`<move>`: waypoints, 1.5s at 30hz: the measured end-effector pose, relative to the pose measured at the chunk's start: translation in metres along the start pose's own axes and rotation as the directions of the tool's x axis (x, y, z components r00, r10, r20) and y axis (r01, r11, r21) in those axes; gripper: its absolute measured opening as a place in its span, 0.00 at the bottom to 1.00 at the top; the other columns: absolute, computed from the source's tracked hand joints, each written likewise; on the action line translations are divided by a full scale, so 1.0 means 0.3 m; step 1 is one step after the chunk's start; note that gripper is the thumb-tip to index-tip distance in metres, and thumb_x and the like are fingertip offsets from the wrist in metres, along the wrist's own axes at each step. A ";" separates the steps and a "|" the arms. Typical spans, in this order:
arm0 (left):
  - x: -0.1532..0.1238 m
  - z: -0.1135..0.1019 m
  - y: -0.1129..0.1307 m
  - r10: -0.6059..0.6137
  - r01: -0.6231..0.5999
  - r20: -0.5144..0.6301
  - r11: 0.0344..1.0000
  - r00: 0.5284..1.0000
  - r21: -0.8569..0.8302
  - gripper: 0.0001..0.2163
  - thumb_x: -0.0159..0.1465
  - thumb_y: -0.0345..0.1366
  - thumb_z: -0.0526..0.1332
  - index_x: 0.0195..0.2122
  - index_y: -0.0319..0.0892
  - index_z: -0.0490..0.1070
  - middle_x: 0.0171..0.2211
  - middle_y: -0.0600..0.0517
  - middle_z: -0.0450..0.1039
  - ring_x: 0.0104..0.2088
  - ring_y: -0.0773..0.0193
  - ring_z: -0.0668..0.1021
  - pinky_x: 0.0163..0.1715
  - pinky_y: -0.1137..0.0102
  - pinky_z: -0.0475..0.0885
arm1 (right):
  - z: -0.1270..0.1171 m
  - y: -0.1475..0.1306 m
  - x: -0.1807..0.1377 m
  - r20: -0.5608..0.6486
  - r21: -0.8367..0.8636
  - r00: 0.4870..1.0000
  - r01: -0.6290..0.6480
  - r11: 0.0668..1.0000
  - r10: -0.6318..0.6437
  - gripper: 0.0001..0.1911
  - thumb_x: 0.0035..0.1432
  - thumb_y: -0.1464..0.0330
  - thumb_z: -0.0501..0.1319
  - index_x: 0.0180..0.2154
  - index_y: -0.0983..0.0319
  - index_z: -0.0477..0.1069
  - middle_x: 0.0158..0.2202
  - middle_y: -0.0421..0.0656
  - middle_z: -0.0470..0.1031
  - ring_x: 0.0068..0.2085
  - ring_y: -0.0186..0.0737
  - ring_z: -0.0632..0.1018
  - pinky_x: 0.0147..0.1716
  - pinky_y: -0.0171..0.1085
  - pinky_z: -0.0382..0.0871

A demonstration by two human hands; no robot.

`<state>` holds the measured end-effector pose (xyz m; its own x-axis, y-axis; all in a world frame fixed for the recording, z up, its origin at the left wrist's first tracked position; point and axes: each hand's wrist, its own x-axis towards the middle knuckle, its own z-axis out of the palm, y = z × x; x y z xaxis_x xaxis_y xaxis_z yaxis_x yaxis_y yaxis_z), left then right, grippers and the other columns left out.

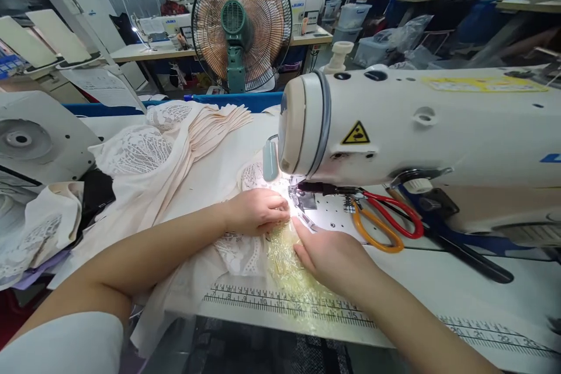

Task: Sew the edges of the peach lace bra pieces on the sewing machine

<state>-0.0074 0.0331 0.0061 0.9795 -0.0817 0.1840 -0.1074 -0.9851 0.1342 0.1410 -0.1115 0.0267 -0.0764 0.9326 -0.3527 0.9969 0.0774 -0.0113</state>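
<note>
Head camera, looking down at my own two hands close together in front of the sewing machine. My left hand is curled, knuckles up, with its fingertips down on the pale pink cloth just left of the presser foot; whether those fingertips pinch the cloth or only press it I cannot tell. My right hand lies flat and spread, palm down, on a strip of shiny yellowish lace, its fingers stretched toward the presser foot and nearly meeting my left hand. It grips nothing.

The lace strip runs from under the foot toward me, between my hands, and crosses the printed ruler along the near edge of the table. White lace sewn to the pink cloth shows under my left wrist. The rest of the pink cloth trails off to the left and hangs over the table edge beneath my left forearm.

Just right of the presser foot, a pair of scissors with one red and one orange handle lies on the machine bed, under the machine's arm. A triangular yellow warning sticker sits on the machine's head. Farther back on the left lies a fanned pile of pink and white lace pieces. Behind that stands a green fan, with more sewing tables beyond it.
</note>
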 end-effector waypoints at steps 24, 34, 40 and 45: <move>-0.001 -0.087 -0.003 -0.124 0.120 0.012 0.974 0.992 0.195 0.09 0.62 0.33 0.53 0.34 0.41 0.73 0.41 0.48 0.73 0.32 0.63 0.72 0.30 0.68 0.64 | 0.048 0.013 -0.023 -0.165 0.105 0.986 0.013 0.994 0.004 0.24 0.63 0.68 0.47 0.59 0.65 0.58 0.28 0.45 0.77 0.29 0.46 0.76 0.21 0.37 0.57; 0.025 -0.138 0.066 -0.435 0.452 0.128 0.826 0.891 -0.337 0.09 0.62 0.33 0.52 0.24 0.40 0.59 0.19 0.56 0.62 0.20 0.71 0.62 0.21 0.73 0.58 | 0.173 -0.107 -0.108 -0.635 0.533 0.770 0.378 0.757 0.063 0.29 0.63 0.62 0.49 0.63 0.60 0.46 0.43 0.47 0.72 0.39 0.39 0.75 0.35 0.36 0.72; 0.038 -0.087 0.083 -0.748 0.704 0.085 0.573 0.659 -0.420 0.11 0.61 0.36 0.53 0.22 0.40 0.58 0.17 0.58 0.58 0.19 0.72 0.63 0.23 0.74 0.61 | 0.133 -0.167 -0.066 -0.508 0.613 0.860 0.327 0.719 0.042 0.17 0.63 0.65 0.48 0.40 0.63 0.73 0.28 0.44 0.72 0.30 0.40 0.74 0.29 0.37 0.67; 0.008 -0.019 0.104 -0.714 0.719 0.085 0.688 0.695 -0.098 0.12 0.58 0.27 0.53 0.42 0.43 0.67 0.37 0.50 0.67 0.29 0.66 0.69 0.24 0.73 0.59 | 0.124 -0.089 -0.053 -0.373 0.663 0.900 0.089 0.743 0.225 0.16 0.62 0.65 0.49 0.31 0.61 0.72 0.31 0.43 0.76 0.34 0.41 0.75 0.31 0.36 0.63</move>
<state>-0.0094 0.0030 0.0164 0.7716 0.6341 -0.0509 0.6140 -0.7215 0.3199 0.1163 -0.1414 -0.0021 0.1491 0.9884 0.0292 0.7452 -0.0929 -0.6604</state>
